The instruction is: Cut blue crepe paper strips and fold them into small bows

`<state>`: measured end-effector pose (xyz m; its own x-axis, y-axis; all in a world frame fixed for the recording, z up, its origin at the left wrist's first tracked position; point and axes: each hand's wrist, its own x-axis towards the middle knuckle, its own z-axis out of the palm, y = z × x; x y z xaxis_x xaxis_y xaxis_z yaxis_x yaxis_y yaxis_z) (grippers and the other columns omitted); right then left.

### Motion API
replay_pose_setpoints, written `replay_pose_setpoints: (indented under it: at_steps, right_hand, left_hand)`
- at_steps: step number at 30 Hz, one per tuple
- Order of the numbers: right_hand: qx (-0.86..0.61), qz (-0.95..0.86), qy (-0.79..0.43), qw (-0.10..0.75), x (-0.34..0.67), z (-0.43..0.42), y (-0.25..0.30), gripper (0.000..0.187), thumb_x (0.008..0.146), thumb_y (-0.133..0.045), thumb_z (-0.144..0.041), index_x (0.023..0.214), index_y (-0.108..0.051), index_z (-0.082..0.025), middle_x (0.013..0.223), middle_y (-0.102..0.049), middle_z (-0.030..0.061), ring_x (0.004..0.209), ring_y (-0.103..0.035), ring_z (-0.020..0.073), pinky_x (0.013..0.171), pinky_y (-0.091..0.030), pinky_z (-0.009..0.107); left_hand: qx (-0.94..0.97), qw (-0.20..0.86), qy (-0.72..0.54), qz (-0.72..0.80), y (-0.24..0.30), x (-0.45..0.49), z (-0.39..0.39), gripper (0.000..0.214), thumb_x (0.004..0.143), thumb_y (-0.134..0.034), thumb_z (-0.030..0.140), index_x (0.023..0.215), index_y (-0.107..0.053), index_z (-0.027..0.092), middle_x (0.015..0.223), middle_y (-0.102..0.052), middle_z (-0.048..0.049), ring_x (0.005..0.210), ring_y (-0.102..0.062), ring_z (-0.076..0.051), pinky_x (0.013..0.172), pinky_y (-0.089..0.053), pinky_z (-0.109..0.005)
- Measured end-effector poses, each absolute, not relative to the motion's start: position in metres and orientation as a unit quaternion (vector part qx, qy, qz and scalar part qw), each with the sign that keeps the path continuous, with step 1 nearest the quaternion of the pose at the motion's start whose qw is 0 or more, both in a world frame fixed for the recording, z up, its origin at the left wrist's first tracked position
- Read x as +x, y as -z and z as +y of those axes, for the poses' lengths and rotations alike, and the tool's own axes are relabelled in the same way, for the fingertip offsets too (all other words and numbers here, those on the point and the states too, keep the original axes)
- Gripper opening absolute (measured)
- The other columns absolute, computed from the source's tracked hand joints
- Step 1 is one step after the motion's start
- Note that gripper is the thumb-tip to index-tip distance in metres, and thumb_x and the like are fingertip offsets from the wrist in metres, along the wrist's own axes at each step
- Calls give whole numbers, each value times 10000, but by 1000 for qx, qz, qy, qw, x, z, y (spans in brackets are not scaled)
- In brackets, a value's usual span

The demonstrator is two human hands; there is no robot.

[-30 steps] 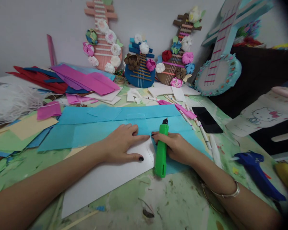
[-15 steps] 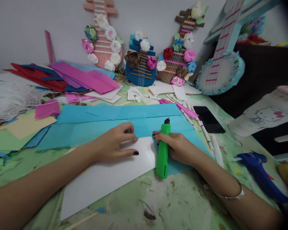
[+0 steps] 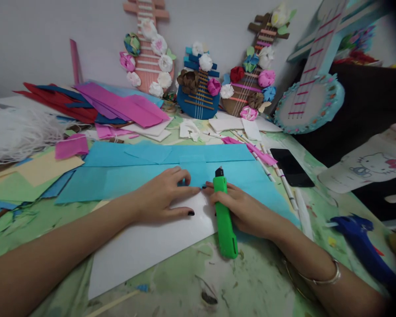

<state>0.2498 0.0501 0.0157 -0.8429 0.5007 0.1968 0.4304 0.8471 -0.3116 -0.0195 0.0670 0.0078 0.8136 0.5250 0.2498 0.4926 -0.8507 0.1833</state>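
My right hand [image 3: 240, 209] is wrapped round a green utility knife [image 3: 225, 220], its dark blade end pointing away from me. The right fingertips rest at the corner of a white board [image 3: 152, 251], close to my left fingertips. My left hand [image 3: 168, 196] lies on that board with thumb and fingers apart, holding nothing. Beneath the board's far edge spreads blue crepe paper [image 3: 145, 176], in overlapping sheets.
A black phone [image 3: 292, 167], thin sticks [image 3: 285, 187] and a blue glue gun [image 3: 363, 242] lie at the right, near a white bottle [image 3: 366, 163]. Paper-flowered model lutes [image 3: 198, 101] stand along the wall. Coloured paper [image 3: 119, 103] and white string [image 3: 23, 136] lie left.
My right hand has shifted left along the board's corner toward my left fingertips, and the knife's handle end has swung toward me. The camera view has moved slightly left.
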Motion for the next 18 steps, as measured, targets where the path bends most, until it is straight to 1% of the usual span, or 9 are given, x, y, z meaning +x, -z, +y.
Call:
replay_pose_setpoints:
  at_steps: [2, 5, 8, 10, 12, 14, 16, 18]
  right_hand:
    - [-247, -953, -128, 120, 248, 50, -17, 430, 761, -412, 83, 1080, -469, -199, 1361, -534, 114, 1299, -457, 230, 1013, -443, 426]
    - [-259, -949, -140, 117, 248, 51, -18, 453, 752, -415, 92, 1087, -473, -208, 1353, -546, 116, 1256, -499, 244, 980, -464, 454]
    - [-259, -943, -166, 125, 250, 52, -18, 506, 708, -414, 109, 1093, -478, -213, 1368, -537, 116, 1272, -487, 257, 987, -451, 478]
    - [-263, -933, -201, 141, 252, 51, -19, 537, 698, -397, 109, 1118, -479, -216, 1389, -517, 115, 1308, -453, 253, 1004, -434, 487]
    - [-265, -911, -263, 174, 253, 46, -22, 555, 726, -376, 86, 1172, -476, -228, 1419, -490, 104, 1339, -423, 236, 1037, -403, 496]
    - [-257, -869, -360, 220, 252, 39, -27, 539, 782, -386, 21, 1242, -469, -246, 1447, -464, 82, 1359, -401, 222, 1083, -354, 493]
    - [-239, -797, -485, 271, 250, 32, -32, 477, 828, -449, -107, 1283, -474, -248, 1453, -460, 71, 1373, -380, 235, 1117, -313, 483]
    - [-232, -702, -587, 330, 246, 27, -36, 378, 839, -523, -242, 1217, -531, -230, 1410, -506, 86, 1359, -398, 267, 1117, -318, 483]
  left_hand:
    - [947, 63, -166, 267, -9, -21, 67, 397, 917, -475, 465, 1166, -619, 192, 1054, -542, -133, 943, -513, -247, 831, -438, -403]
    - [940, 74, -201, 267, -10, -25, 67, 334, 929, -473, 424, 1028, -672, 175, 1000, -579, -122, 893, -546, -219, 797, -449, -358]
    - [936, 84, -226, 258, -11, -29, 67, 302, 928, -489, 379, 867, -690, 161, 936, -594, -112, 828, -563, -189, 748, -455, -318]
    - [930, 87, -252, 254, -11, -29, 67, 305, 913, -515, 357, 744, -668, 154, 882, -595, -101, 790, -562, -177, 716, -452, -304]
    - [915, 88, -291, 265, -11, -28, 66, 314, 906, -529, 320, 664, -633, 148, 836, -596, -90, 754, -562, -163, 690, -445, -288]
    - [897, 92, -326, 285, -11, -25, 65, 319, 918, -510, 273, 649, -622, 144, 800, -602, -80, 713, -562, -142, 660, -436, -267]
    - [883, 92, -342, 307, -11, -22, 63, 316, 929, -488, 251, 673, -638, 141, 779, -616, -76, 694, -567, -135, 649, -432, -262]
    - [877, 94, -336, 331, -10, -19, 64, 287, 916, -497, 260, 713, -665, 146, 806, -641, -84, 740, -586, -155, 687, -443, -281]
